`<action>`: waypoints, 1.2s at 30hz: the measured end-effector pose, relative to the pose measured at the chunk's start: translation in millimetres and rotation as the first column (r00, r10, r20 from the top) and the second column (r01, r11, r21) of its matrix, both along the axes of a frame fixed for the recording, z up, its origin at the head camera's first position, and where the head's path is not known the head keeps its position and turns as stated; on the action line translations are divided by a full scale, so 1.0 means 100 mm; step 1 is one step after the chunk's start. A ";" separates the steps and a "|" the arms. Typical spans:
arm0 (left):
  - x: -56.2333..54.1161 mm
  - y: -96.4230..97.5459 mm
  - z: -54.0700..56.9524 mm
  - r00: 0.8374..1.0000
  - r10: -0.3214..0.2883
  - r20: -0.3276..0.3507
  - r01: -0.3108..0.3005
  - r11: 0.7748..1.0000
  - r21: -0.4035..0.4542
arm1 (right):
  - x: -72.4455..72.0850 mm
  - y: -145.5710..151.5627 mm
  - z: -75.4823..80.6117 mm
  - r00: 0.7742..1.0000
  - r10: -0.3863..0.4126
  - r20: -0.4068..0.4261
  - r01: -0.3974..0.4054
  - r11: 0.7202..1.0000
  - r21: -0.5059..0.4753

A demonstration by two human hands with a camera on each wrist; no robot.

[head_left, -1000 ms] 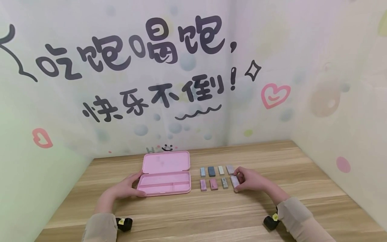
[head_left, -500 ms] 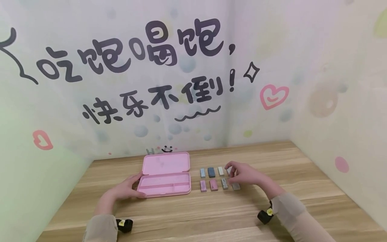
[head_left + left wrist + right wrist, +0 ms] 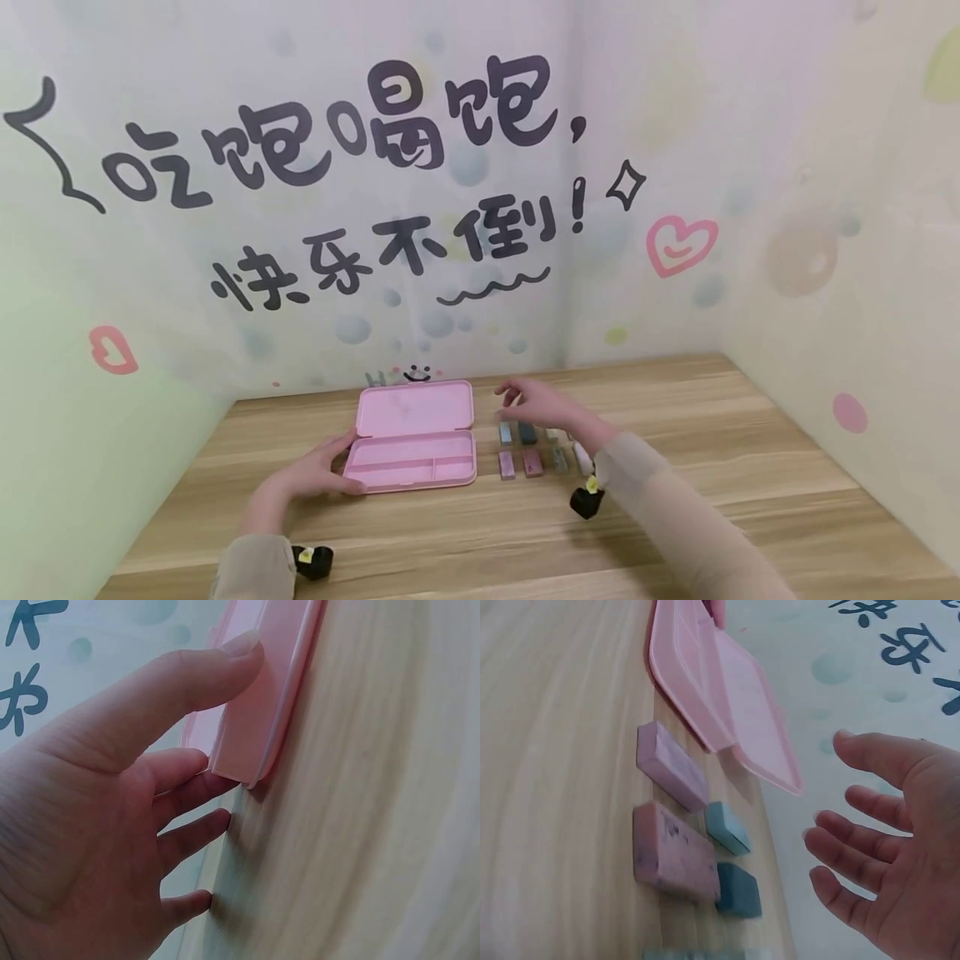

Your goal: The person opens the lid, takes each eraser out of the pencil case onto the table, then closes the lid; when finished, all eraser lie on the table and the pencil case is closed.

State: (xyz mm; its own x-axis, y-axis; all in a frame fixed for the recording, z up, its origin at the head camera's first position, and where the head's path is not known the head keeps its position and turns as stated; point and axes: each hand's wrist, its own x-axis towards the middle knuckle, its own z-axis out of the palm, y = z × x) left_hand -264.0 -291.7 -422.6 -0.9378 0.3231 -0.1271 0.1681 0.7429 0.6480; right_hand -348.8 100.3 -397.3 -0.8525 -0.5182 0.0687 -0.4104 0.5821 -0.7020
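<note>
A pink pencil case [image 3: 456,468] lies with its lid up on the table, its compartments bare. My left hand [image 3: 311,468] holds the case's left end, thumb at the front wall and fingers round the back corner. My right hand [image 3: 543,406] hovers over the back row of small eraser-like blocks, fingers loosely bent and holding nothing. Below it are a light blue block [image 3: 506,433] and a dark blue block [image 3: 739,890]. In front lie a lilac block [image 3: 671,765], a reddish-pink block [image 3: 676,855], a grey block [image 3: 560,460] and a pale block [image 3: 582,458]. The right forearm partly covers the right-hand blocks.
The wood-grain table [image 3: 420,542] meets a printed cloth wall [image 3: 450,333] just behind the case. Further walls stand at left and right. A small black camera [image 3: 587,500] is strapped at the right wrist, another black camera [image 3: 313,562] at the left.
My right hand has left the rightmost blocks, where it touched the front one, and moved left and back over the blue blocks. The left hand stays on the case.
</note>
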 end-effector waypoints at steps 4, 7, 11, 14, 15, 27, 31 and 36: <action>0.02 0.01 0.02 1.000 0.004 0.005 -0.004 1.000 0.004 | -0.14 -0.22 -0.05 0.999 -0.039 -0.019 0.038 0.999 -0.037; 0.03 0.02 0.03 1.000 0.009 0.005 -0.009 1.000 0.009 | -0.24 -0.35 -0.11 0.997 -0.081 0.001 0.081 0.992 -0.100; 0.03 0.03 0.01 1.000 0.014 -0.006 -0.014 1.000 -0.001 | -0.35 -0.46 -0.17 0.986 -0.144 0.081 0.157 0.971 -0.181; 0.03 0.04 0.01 1.000 0.022 -0.003 -0.022 1.000 -0.010 | -0.38 -0.53 -0.19 0.978 -0.162 0.134 0.188 0.959 -0.213; 0.02 0.04 0.01 1.000 0.026 0.001 -0.026 1.000 -0.008 | -0.38 -0.55 -0.20 0.976 -0.162 0.146 0.191 0.956 -0.220; -0.01 0.03 -0.01 0.999 0.042 0.003 -0.042 0.999 -0.007 | -0.44 -0.71 -0.25 0.935 -0.183 0.305 0.286 0.896 -0.339; 0.00 0.02 -0.01 0.999 0.038 -0.007 -0.038 0.999 -0.007 | -0.44 -0.73 -0.24 0.922 -0.200 0.331 0.321 0.873 -0.368; 0.01 0.01 0.00 0.999 0.047 0.000 -0.047 0.999 -0.005 | -0.45 -0.79 -0.21 0.917 -0.213 0.336 0.341 0.856 -0.389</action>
State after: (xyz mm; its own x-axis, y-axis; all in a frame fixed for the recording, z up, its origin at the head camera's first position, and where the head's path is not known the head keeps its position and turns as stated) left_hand -262.9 -291.0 -422.8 -0.9518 0.2784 -0.1289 0.1330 0.7531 0.6443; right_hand -393.5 21.7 -418.6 -0.9729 -0.2296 -0.0262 -0.0341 0.2548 -0.9664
